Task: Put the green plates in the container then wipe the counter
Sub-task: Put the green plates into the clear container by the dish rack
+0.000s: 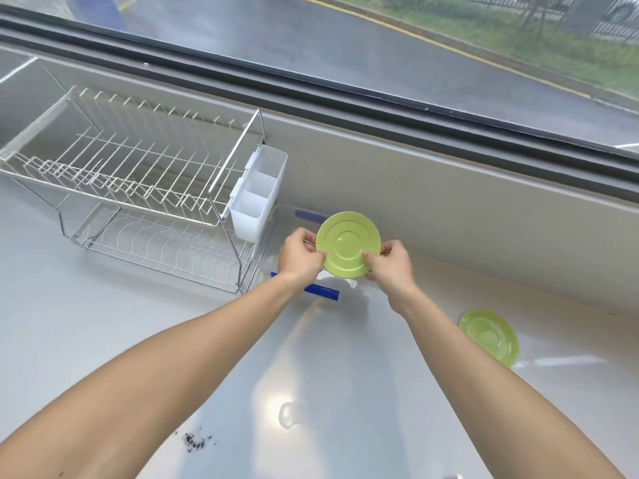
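**Two hands hold a green plate over a clear container**

The left hand [299, 254] and right hand [392, 262] pinch opposite edges of a green plate [347, 245], tilted up toward the camera, between them. It hangs over a clear container [276, 229] with blue clips, beside a wire dish rack [131, 188]. A second green plate [489, 337] lies on the counter [103, 323] to the right. Dark crumbs [195, 441] sit near the front.

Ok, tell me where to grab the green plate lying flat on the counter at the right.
Take the second green plate by its rim, coming from above on the near edge. It lies flat on the counter with nothing against it, so probably only the thin raised edge gives fingers a hold.
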